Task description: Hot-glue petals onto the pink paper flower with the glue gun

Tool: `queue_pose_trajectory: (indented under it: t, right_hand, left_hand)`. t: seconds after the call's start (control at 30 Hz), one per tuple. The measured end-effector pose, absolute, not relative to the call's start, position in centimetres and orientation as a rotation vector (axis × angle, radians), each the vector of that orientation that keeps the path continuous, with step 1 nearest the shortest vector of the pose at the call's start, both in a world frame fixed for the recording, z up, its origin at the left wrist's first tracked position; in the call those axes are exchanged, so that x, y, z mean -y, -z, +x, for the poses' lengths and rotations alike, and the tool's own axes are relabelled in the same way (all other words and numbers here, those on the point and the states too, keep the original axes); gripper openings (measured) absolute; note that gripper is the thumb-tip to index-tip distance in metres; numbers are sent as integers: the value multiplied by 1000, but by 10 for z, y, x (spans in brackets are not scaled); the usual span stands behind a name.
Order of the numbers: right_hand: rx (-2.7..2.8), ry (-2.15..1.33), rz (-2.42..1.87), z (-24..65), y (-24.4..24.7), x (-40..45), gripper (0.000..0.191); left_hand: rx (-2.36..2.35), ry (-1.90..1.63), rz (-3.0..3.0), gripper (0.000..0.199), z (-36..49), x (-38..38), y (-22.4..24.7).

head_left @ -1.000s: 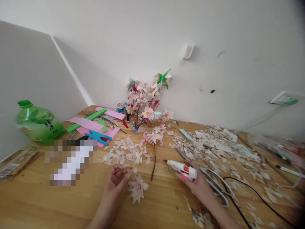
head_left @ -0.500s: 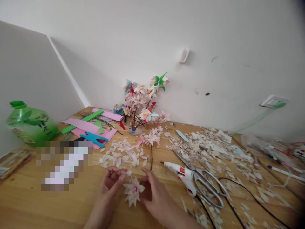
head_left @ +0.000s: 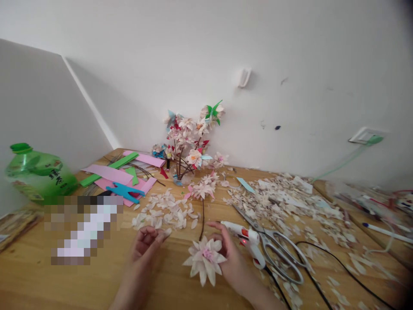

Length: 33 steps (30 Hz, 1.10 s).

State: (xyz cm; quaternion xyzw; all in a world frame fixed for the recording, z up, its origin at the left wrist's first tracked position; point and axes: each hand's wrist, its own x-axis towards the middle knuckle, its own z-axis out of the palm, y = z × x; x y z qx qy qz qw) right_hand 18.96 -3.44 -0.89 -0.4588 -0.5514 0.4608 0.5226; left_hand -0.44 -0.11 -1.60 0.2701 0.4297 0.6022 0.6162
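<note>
My left hand pinches a small pale petal between thumb and fingertips. A handmade white flower with a pink centre is in my right hand, its face turned toward me. My right fingers are bent behind the flower, and their exact grip on it is hidden. Beyond my hands, loose petals lie in a pile. Another white flower on a brown stem rests past the pile's right side. Close by my right hand lies a white glue gun with a red light.
Large scissors lie against the glue gun, with black cords nearby. Dried scraps cover the right side. Flowers on stems stand by the wall. Coloured paper strips and a green bottle are at left; a blurred patch hides something there.
My right hand has moved right with the flower, whose face now shows larger and more directly. My left hand still pinches the petal, farther from the flower. The view has shifted slightly.
</note>
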Motion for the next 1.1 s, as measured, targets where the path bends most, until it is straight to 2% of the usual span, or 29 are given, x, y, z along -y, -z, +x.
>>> queue_pose_trajectory:
  t: [0.27, 0.43, 0.53, 0.67, 0.77, 0.87, 1.1]
  right_hand:
    - [1549, -971, -1203, 201, 12, 39, 59]
    - [2015, -474, -1110, 209, 15, 43, 64]
    - [2109, -282, -1068, 209, 12, 48, 60]
    - [2137, -311, -1107, 206, 5, 55, 43]
    - [2122, -344, -1144, 205, 2, 59, 31]
    - [2125, -296, -1087, 207, 2, 61, 33]
    - [2111, -242, -1062, 206, -4, 62, 28]
  left_hand:
    - [-981, -1337, 842, 36, -13, -3, -2]
    - [-1013, -1324, 1435, 26, -16, 5, -27]
    - [-936, -1180, 1629, 26, -15, 11, -35]
    - [-777, -950, 1785, 30, -14, 17, -43]
    - [-692, -869, 2104, 39, -13, 21, -49]
    - [-661, -834, 2263, 44, -12, 23, -54]
    - [-652, -769, 2187, 42, -12, 24, -57]
